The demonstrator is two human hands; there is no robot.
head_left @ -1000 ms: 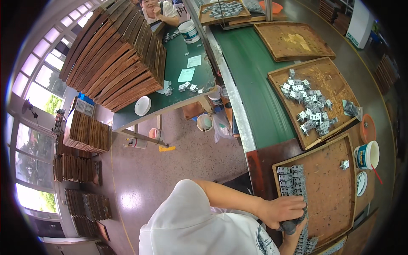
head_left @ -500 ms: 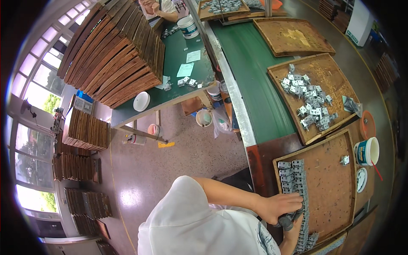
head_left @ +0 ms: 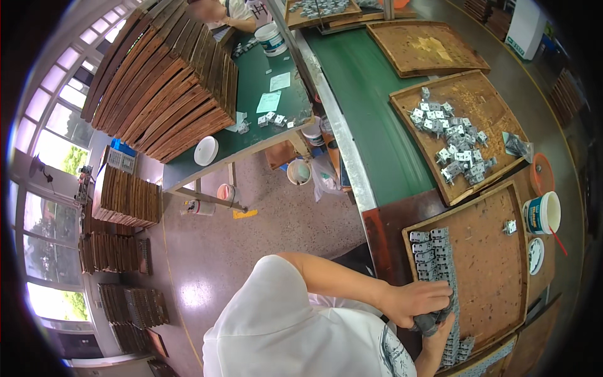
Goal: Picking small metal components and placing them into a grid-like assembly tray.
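Observation:
My left hand (head_left: 419, 303) is closed, its fingers bent over a dark grey rounded thing (head_left: 428, 323) whose kind I cannot make out. Just below, my right hand (head_left: 436, 341) comes up against the same thing; most of its fingers are hidden. Both hands are over the left side of a shallow wooden tray (head_left: 493, 276). Rows of grey metal brackets (head_left: 424, 256) stand closely packed along that side, running past the hands to the near end. One loose bracket (head_left: 509, 227) lies apart near the tray's right rim.
Beyond it, another wooden tray (head_left: 496, 103) holds a heap of metal parts (head_left: 461, 141). A white bucket (head_left: 541, 213) with a red stick and a round lid (head_left: 535, 256) are at the right. Stacked wooden trays (head_left: 169, 81) stand on the green table at left, a person (head_left: 235, 16) behind.
My view has shifted slightly. Both hands stay at the dark grey thing and have barely moved along the bracket rows. At the far table, the other person has changed posture.

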